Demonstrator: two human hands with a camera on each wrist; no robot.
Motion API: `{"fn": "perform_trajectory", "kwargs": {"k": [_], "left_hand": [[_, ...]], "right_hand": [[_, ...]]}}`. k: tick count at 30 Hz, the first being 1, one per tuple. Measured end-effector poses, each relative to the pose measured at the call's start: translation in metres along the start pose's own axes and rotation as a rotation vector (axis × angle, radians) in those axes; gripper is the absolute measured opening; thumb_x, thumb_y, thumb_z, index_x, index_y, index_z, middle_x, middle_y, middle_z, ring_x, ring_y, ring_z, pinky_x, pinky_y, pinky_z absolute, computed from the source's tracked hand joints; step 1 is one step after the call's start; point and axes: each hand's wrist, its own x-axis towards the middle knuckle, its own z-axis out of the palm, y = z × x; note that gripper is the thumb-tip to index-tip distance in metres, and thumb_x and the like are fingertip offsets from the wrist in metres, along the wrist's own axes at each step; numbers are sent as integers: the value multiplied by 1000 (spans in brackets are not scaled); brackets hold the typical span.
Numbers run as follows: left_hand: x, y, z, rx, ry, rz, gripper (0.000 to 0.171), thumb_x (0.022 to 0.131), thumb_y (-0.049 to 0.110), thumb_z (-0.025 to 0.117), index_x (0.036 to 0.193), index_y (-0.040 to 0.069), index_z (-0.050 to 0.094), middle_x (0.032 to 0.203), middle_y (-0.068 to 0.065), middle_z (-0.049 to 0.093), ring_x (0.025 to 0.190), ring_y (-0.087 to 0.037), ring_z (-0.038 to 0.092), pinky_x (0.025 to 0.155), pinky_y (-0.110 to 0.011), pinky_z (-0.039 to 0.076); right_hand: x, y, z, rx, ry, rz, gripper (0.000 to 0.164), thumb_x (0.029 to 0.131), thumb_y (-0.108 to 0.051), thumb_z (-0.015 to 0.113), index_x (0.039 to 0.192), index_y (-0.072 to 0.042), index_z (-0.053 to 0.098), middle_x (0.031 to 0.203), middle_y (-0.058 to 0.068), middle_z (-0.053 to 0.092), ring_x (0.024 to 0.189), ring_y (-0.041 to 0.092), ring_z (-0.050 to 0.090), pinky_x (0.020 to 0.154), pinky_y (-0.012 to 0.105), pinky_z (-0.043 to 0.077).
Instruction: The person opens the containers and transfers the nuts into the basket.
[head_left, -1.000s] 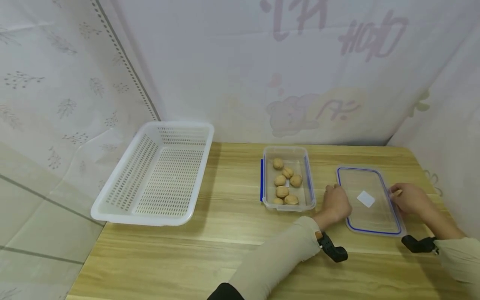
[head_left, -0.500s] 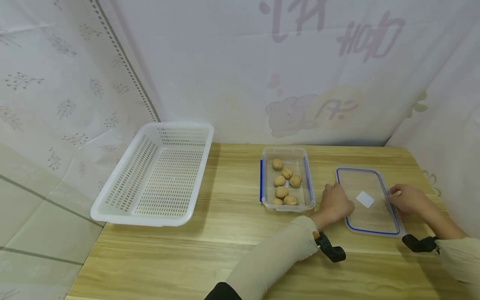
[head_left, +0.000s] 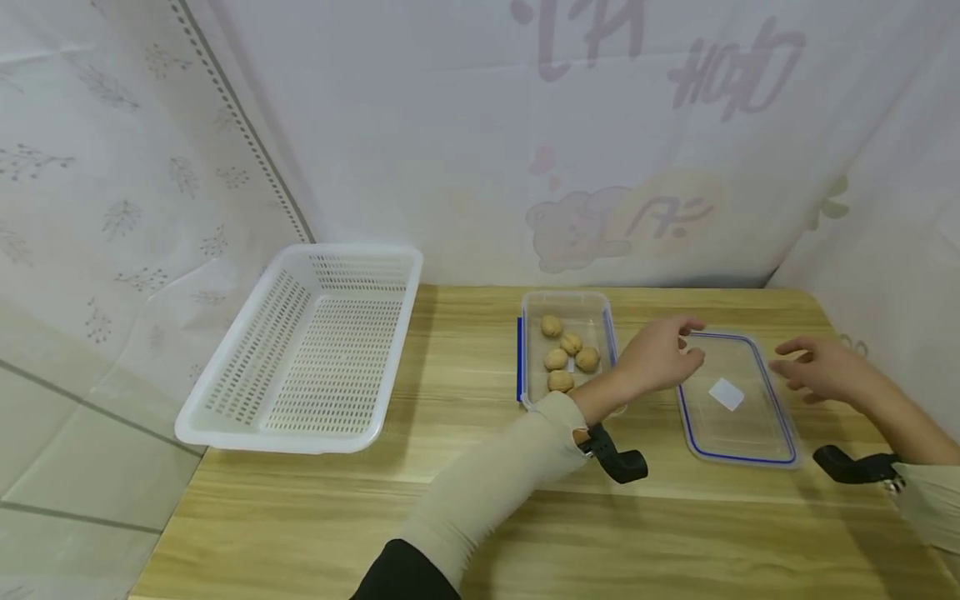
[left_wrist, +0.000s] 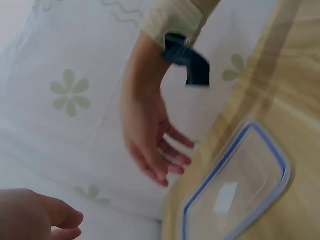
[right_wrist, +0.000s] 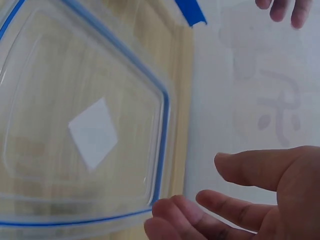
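Note:
A clear plastic lid (head_left: pixel 738 425) with a blue seal and a white label lies flat on the table. My left hand (head_left: pixel 654 357) is raised near the lid's left edge, fingers spread and holding nothing. Over the lid's right side hovers my right hand (head_left: pixel 828 368), thumb and fingers apart with nothing between them. Left of the lid stands a clear container (head_left: pixel 566 302) with a blue clip, holding several walnuts (head_left: pixel 557 358). The left forearm covers its front corner. In the right wrist view the lid (right_wrist: pixel 45 150) fills the left side, beside the fingers.
A white perforated basket (head_left: pixel 330 358) stands at the left of the wooden table (head_left: pixel 315 517). Patterned curtains (head_left: pixel 450 150) hang behind and at both sides. Each wrist carries a black camera mount (head_left: pixel 618 454).
Both hands have come off the lid and lifted with fingers opened. The left hand and forearm moved up and left, now overlapping the container's front. The lid stays on the table.

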Motion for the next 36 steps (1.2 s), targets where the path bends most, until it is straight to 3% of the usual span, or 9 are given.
{"fn": "perform_trajectory", "kwargs": {"k": [1,6,12,15,20,26,29,32,36], "left_hand": [[0,-2,-8,-27,3,27,41,101,16,61,142,11,59,137,-5,61,112,-8,61,76,-9,45],[0,-18,-43,-56,28,22,40,102,13,59,142,7,58,140,-12,58,119,-19,60,85,-16,49],[-6,-39,-78,-27,89,-79,43,101,10,59,143,1,54,144,-18,54,127,-29,56,100,-30,50],[-9,-47,-86,-37,114,-158,47,101,11,58,146,0,50,148,-20,49,101,-24,62,87,-30,52],[-11,-60,-88,-99,155,-293,58,99,18,62,150,-1,43,152,-23,42,66,-14,44,63,-26,44],[-11,-71,-84,-159,176,-404,66,98,13,59,155,-4,33,113,-20,63,49,-9,33,47,-22,33],[-11,-74,-81,-94,192,-424,65,99,17,59,153,-8,35,135,-25,57,68,-18,55,59,-26,47],[-12,-76,-77,-36,211,-445,58,99,22,61,145,-9,45,149,-28,46,101,-29,55,79,-32,49],[-11,-78,-70,-11,242,-478,31,97,19,64,117,-5,61,118,-20,62,89,-26,54,72,-31,47]], "right_hand": [[1,-3,1,9,0,-12,59,109,-23,48,139,25,33,115,45,58,90,38,70,69,44,63],[7,-21,9,56,10,-46,56,108,-23,51,140,21,37,118,40,62,93,35,71,70,40,63],[12,-46,20,170,-27,-118,57,110,-24,48,145,18,35,128,40,56,106,41,67,77,39,62],[15,-59,26,242,-42,-136,57,110,-24,49,146,17,34,130,39,55,109,41,66,79,40,62],[23,-76,35,319,-57,-145,56,109,-23,50,147,15,35,132,35,56,111,40,66,81,39,62],[32,-96,48,397,-93,-168,55,109,-21,51,148,14,36,133,34,56,113,38,64,84,38,61],[37,-103,57,422,-98,-182,54,108,-20,53,146,15,38,129,31,59,109,34,66,83,37,61],[43,-108,67,440,-99,-194,53,107,-18,54,145,15,39,129,33,58,106,29,67,83,37,61],[50,-115,80,473,-103,-202,52,106,-15,54,145,15,40,134,36,53,107,28,67,83,36,61]]}}
